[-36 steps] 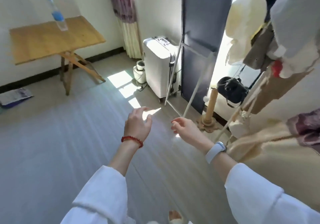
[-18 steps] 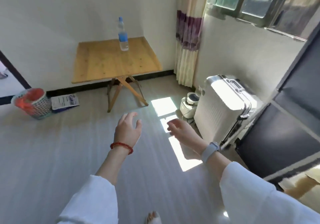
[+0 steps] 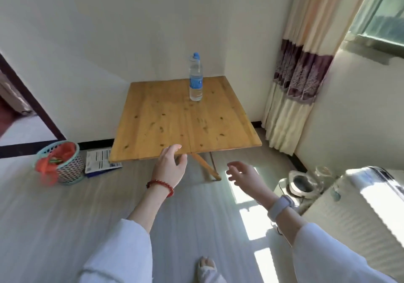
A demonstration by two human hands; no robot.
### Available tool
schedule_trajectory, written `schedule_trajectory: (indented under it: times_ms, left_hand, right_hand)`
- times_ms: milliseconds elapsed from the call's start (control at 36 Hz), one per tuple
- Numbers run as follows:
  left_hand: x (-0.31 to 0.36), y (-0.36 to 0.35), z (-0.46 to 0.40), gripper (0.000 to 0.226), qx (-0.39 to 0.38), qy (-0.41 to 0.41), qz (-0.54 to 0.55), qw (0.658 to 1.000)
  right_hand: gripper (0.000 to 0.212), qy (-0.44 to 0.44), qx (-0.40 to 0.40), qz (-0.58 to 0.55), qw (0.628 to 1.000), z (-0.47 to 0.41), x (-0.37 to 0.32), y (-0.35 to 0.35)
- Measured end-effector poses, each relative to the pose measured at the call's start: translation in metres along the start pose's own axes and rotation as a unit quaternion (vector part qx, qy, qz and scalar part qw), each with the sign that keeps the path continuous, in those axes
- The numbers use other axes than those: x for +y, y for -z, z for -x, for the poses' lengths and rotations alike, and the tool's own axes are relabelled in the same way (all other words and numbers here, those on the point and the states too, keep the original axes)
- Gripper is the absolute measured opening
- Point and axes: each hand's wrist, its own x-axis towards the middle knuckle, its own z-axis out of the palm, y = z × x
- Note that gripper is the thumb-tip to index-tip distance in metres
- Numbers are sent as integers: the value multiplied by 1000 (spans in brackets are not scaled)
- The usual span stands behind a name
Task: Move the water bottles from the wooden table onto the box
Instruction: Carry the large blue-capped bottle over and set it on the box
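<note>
One clear water bottle (image 3: 195, 79) with a blue cap and blue label stands upright near the far edge of the wooden table (image 3: 172, 125). My left hand (image 3: 171, 165), with a red bead bracelet on the wrist, hovers at the table's near edge, fingers apart and holding nothing. To its right, over the floor, my right hand (image 3: 244, 177) is also empty with its fingers spread; a white watch sits on that wrist. Both hands are well short of the bottle. No box is in view.
A white suitcase (image 3: 358, 215) stands at the right with a small white appliance (image 3: 302, 185) beside it. A mesh basket (image 3: 59, 162) with red contents and a flat printed packet (image 3: 99, 161) lie left of the table. A curtain (image 3: 297, 72) hangs at the right; a doorway (image 3: 15, 107) opens at the left.
The view has swung left and closed in on the table, so the bottle is now centred and larger. Both empty hands have come forward toward the table's near edge.
</note>
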Motion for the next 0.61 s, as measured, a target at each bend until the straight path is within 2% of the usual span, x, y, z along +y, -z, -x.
schedule_trajectory:
  times_ms: [167,361,472,611]
  left_hand:
    - [-26,-6,-161,32,-2,19,4,1000]
    - [-75,-20,-298,32,-4,37,31,999]
    - [-111,-48,-375,34,-32,58,37,997]
    - [-142,-87,-468,41,-87,69,71,991]
  right_hand:
    - [28,-15,10,-2,1000,-166,-32,-1]
    - [33,-5,39,13,999,-314,-59,-11]
    - [37,14,70,13,997,-392,-65,-22]
    - [52,-32,68,23,997,-485,-65,-41]
